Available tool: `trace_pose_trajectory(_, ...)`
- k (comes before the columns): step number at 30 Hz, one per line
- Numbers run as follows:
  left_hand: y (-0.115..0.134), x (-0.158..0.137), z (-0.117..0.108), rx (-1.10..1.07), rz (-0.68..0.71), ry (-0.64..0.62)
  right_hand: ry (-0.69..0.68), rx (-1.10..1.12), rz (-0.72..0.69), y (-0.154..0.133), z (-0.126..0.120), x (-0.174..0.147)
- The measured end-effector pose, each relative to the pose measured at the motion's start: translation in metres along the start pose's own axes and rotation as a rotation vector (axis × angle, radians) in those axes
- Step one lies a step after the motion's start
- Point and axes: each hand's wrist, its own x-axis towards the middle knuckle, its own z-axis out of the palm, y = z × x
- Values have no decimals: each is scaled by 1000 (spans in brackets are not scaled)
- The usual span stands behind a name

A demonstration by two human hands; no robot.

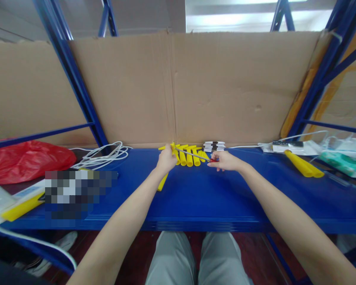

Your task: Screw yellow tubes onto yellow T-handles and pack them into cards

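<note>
No writing can be read anywhere; the small white boxes [214, 145] at the back edge of the blue shelf [195, 198] are too far off. The left hand [166, 160] is closed around a yellow tube [163, 181] that slants toward the front edge. A thin metal rod [192, 154] runs from the tube's top to the right hand [225, 160], which pinches what looks like a red handle [213, 160]. More yellow tubes [190, 155] lie just behind both hands.
</note>
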Motion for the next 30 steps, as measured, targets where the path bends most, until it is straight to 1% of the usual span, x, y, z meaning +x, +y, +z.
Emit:
trace_pose_trajectory(2, 0, 0, 0, -8, -6, -2, 55, -55, -36, 1, 0, 2)
trace_pose_trajectory(4, -1, 1, 0, -22, -12, -3, 87, -127, -104, 2, -1, 3)
trace_pose_trajectory(6, -1, 1, -1, -35, -16, 0, 56, -166, -142, 2, -4, 4)
trace_pose_trajectory(9, -1, 1, -1, -53, -9, 8, -37, -139, -130, 1, -7, 2)
trace_pose_trajectory(11, -1, 1, -2, -61, 1, 13, -35, -135, -129, -1, -7, 0)
trace_pose_trajectory(16, -1, 1, -1, -59, 23, 6, 92, -142, -66, 0, -3, 0)
trace_pose_trajectory(18, 0, 2, 0, -60, 32, -1, 159, -203, -81, 1, -3, 1)
trace_pose_trajectory(19, 0, 2, 0, -60, 36, -1, 170, -232, -100, 1, -3, 1)
trace_pose_trajectory(21, 0, 2, 0, -55, 36, 1, 110, -226, -120, 1, -4, 0)
trace_pose_trajectory(23, 0, 2, 0, -42, 28, 0, -13, -145, -87, -1, -6, -1)
trace_pose_trajectory(25, -1, 2, -1, -31, 19, 1, -89, -75, -47, -2, -6, -2)
trace_pose_trajectory(27, -2, 2, -1, -32, 18, 5, -90, -56, -24, -3, -5, -3)
trace_pose_trajectory(30, -2, 3, 0, -34, 17, 0, -19, -75, -31, -3, -2, -3)
